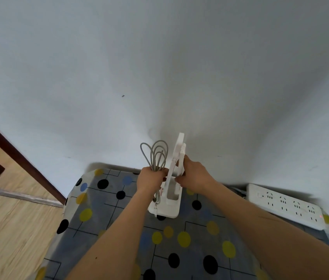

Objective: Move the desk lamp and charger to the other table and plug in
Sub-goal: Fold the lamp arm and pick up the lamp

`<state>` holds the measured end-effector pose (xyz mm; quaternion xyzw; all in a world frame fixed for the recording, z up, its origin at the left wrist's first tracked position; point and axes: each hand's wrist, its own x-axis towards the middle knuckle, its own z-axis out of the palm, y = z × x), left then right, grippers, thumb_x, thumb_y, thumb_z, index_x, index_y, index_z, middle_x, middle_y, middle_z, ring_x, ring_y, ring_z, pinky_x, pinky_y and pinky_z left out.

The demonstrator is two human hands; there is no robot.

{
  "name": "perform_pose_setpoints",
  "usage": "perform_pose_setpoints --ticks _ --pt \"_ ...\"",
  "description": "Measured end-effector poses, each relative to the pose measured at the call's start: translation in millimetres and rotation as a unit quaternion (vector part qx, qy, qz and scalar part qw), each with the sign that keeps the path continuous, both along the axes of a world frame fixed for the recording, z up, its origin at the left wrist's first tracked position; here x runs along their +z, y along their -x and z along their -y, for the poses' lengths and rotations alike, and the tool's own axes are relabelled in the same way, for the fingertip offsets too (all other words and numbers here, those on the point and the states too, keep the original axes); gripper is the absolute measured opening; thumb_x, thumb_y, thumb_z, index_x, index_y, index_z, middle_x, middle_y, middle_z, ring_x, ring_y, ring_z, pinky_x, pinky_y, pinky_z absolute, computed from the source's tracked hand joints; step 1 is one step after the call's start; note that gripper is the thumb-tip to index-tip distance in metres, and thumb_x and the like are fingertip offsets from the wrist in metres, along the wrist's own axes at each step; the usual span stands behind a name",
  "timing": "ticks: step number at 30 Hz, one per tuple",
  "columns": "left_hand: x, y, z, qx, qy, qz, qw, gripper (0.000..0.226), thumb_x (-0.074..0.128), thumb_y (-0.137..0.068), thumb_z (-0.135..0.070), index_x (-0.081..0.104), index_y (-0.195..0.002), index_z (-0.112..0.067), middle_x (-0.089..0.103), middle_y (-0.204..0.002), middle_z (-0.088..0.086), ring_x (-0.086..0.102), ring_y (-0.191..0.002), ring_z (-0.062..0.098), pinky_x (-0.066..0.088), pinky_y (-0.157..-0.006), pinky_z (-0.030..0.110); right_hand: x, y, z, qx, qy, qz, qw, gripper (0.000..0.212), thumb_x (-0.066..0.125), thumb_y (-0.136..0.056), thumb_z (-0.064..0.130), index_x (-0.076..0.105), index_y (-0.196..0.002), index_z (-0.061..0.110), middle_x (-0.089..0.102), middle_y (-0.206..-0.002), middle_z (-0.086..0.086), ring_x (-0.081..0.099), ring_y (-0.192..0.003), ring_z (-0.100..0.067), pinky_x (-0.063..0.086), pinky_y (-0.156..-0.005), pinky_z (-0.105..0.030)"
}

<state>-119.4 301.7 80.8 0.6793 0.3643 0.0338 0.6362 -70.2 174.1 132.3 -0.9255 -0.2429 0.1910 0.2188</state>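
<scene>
Spotted surface: left hand clutches coiled cable; right hand grasps lamp; power strip at 3 o'clock

I see soft, even daylight with no glare; the white wall reads grey-blue and dims toward the right. A faint shadow rises on it behind the folded desk lamp. Wide-angle bending curves the wood floor and baseboard. The power strip is smeared by motion blur.
</scene>
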Motion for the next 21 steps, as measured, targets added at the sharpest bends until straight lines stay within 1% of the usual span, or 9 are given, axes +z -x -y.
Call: perform_pose_setpoints --ticks 3,6,8,10,12,13,15,18,21 --pt "-1 1 -1 0.009 0.004 0.007 1.0 0.01 0.065 -0.083 -0.018 0.068 -0.073 -0.021 0.073 -0.078 0.003 0.07 -0.081 0.024 0.055 -0.074 0.036 -3 1 2 -0.004 -0.002 -0.002 1.0 0.055 0.061 -0.086 0.02 0.037 -0.135 0.014 0.066 -0.11 -0.012 0.064 -0.094 -0.03 0.054 -0.083 -0.041" --pt "-2 2 -3 0.018 0.016 0.019 1.0 0.007 0.066 -0.082 -0.018 0.071 -0.08 -0.014 0.074 -0.083 0.009 0.071 -0.085 0.028 0.056 -0.075 0.039 -4 2 4 -0.007 -0.008 0.002 1.0 0.054 0.061 -0.085 0.023 0.039 -0.134 0.016 0.066 -0.106 -0.01 0.063 -0.091 -0.028 0.053 -0.078 -0.037" --pt "-3 3 -6 0.015 0.017 0.024 0.999 0.009 0.066 -0.082 -0.017 0.072 -0.082 -0.01 0.074 -0.084 0.013 0.07 -0.086 0.033 0.058 -0.079 0.043 -5 2 6 -0.007 -0.011 0.001 1.0 0.053 0.062 -0.084 0.026 0.042 -0.132 0.018 0.066 -0.106 -0.008 0.062 -0.089 -0.024 0.05 -0.074 -0.032" --pt "-1 5 -8 0.018 0.007 0.034 0.999 0.007 0.067 -0.083 -0.017 0.071 -0.08 -0.011 0.073 -0.083 0.012 0.07 -0.086 0.031 0.057 -0.084 0.046 -4 2 9 -0.004 -0.016 -0.005 1.0 0.051 0.065 -0.082 0.028 0.046 -0.129 0.021 0.067 -0.107 -0.005 0.062 -0.089 -0.021 0.048 -0.074 -0.03" --pt "0 7 -12 0.035 -0.004 0.052 0.998 0.009 0.068 -0.083 -0.017 0.069 -0.074 -0.015 0.072 -0.08 0.009 0.069 -0.083 0.026 0.055 -0.084 0.042 -2 1 13 -0.002 -0.024 -0.01 1.0 0.047 0.067 -0.081 0.027 0.05 -0.125 0.022 0.069 -0.105 -0.004 0.064 -0.092 -0.022 0.052 -0.079 -0.033" --pt "1 7 -13 0.047 -0.006 0.063 0.997 0.011 0.068 -0.083 -0.017 0.068 -0.072 -0.016 0.071 -0.078 0.008 0.068 -0.082 0.025 0.055 -0.083 0.04 0 1 15 -0.003 -0.031 -0.013 0.999 0.044 0.068 -0.081 0.026 0.052 -0.122 0.021 0.07 -0.102 -0.003 0.065 -0.091 -0.022 0.053 -0.081 -0.035" --pt "3 10 -16 0.074 0.008 0.088 0.993 0.014 0.066 -0.084 -0.013 0.067 -0.07 -0.017 0.07 -0.073 0.005 0.066 -0.074 0.022 0.054 -0.075 0.034 4 0 17 -0.013 -0.046 -0.016 0.999 0.04 0.069 -0.08 0.024 0.055 -0.117 0.021 0.069 -0.098 0.0 0.067 -0.087 -0.022 0.054 -0.082 -0.036" --pt "6 13 -19 0.093 0.033 0.128 0.987 0.015 0.064 -0.086 -0.008 0.068 -0.072 -0.014 0.065 -0.062 0.003 0.06 -0.058 0.015 0.051 -0.061 0.024 9 -1 18 -0.019 -0.063 -0.014 0.998 0.04 0.071 -0.079 0.024 0.058 -0.117 0.021 0.067 -0.105 0.001 0.066 -0.089 -0.02 0.053 -0.087 -0.037" --pt "10 14 -20 0.095 0.021 0.147 0.984 0.013 0.064 -0.087 -0.01 0.068 -0.074 -0.013 0.063 -0.059 0.003 0.057 -0.053 0.012 0.05 -0.057 0.019 11 0 17 -0.016 -0.065 -0.017 0.998 0.041 0.072 -0.079 0.024 0.059 -0.118 0.02 0.066 -0.11 -0.001 0.065 -0.093 -0.021 0.052 -0.09 -0.038"
